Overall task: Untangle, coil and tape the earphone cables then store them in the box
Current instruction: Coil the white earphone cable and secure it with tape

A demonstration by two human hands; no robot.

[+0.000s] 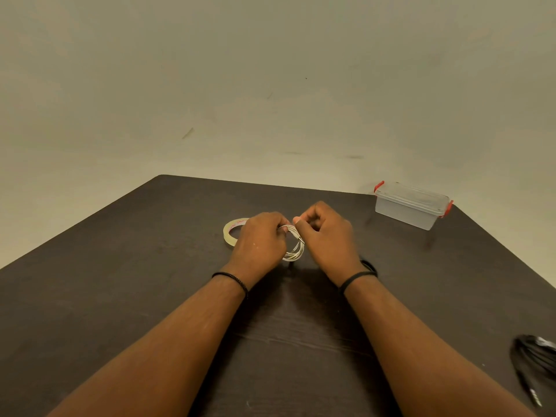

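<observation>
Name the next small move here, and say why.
Probably wrap tape around the white coil: both the left hand and right hand pinch it, already looped, the tape roll lies beside it, and the box is closed.

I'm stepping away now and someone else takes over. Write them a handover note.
Left hand: grips the white earphone coil on its left side.
Right hand: pinches the coil at its upper right; whether tape is going on is too small to tell.
Tape roll: flat on the table, just behind the left hand.
Box: far right corner, lid on.
Black cable: near right edge, bundled.
Done: white cable coiled.
Left: secure the coil with tape, open the box, store the cables.
</observation>
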